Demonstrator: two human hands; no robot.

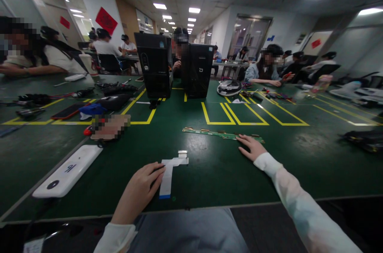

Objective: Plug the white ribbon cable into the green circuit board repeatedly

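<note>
Where the left hand meets the white ribbon cable, the cable lies at about two to three o'clock from the palm, flat on the bench. Its main strip runs roughly from twelve to six, ending in a blue tab at six, while a short branch turns off towards three and carries a connector. The left hand's fingers lie close together with their tips at the cable's left edge; whether they pinch it I cannot tell.

Above and to the side, the green circuit strip stretches from about nine-thirty to three-thirty, its left end at twelve o'clock from the connector, near but apart. The right hand is spread loosely, fingertips touching the strip's right portion, so most of the strip reaches away towards ten o'clock. The left hand is nearer the cable, the right hand the strip.
</note>
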